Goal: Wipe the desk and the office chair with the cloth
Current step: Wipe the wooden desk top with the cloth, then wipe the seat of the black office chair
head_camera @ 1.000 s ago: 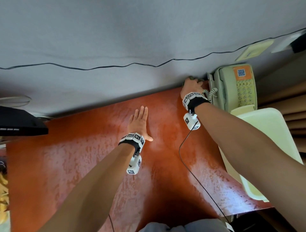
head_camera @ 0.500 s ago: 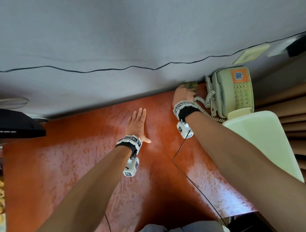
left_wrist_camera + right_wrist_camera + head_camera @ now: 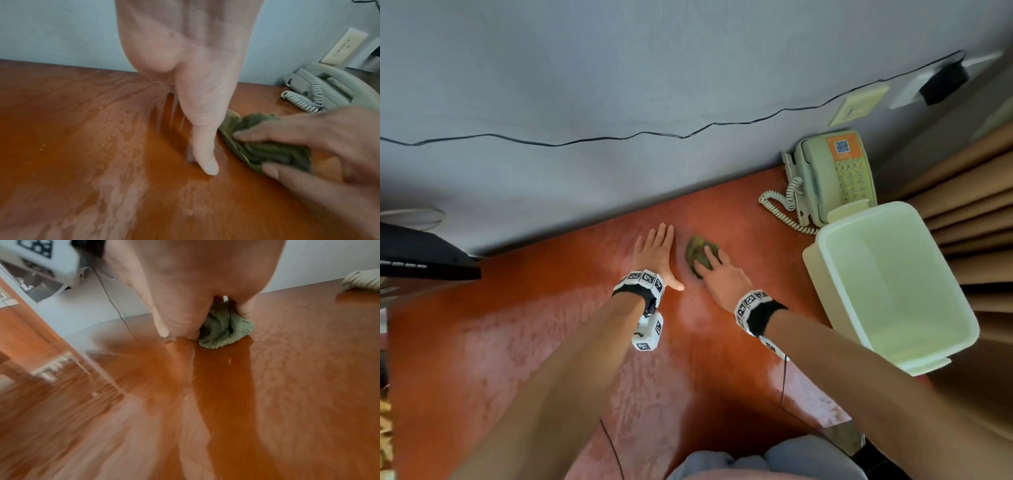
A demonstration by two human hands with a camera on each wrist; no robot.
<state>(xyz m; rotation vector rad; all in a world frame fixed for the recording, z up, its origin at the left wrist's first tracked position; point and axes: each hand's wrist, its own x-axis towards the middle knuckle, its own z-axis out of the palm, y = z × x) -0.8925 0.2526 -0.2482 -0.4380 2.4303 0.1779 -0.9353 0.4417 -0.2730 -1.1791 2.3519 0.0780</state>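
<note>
The orange-red desk (image 3: 551, 342) carries pale smeared streaks across its left and front parts. My left hand (image 3: 654, 250) lies flat on it with straight fingers, thumb out to the right (image 3: 203, 129). Just right of it, my right hand (image 3: 717, 270) presses a bunched green cloth (image 3: 697, 251) onto the desk. In the left wrist view the fingers and thumb curl round the cloth (image 3: 267, 151). The right wrist view shows the cloth (image 3: 224, 331) wedged under the palm, with a darker wiped band trailing behind it.
A pale green telephone (image 3: 832, 174) with a coiled cord sits in the desk's far right corner. A pale plastic tub (image 3: 825, 260) stands at the right edge, tan curtains beyond it. A black device (image 3: 421, 257) overhangs the far left. The grey wall borders the desk's back.
My right hand has slid the cloth left and toward me, from the corner by the telephone to beside my left hand. The left hand has stayed flat in place.
</note>
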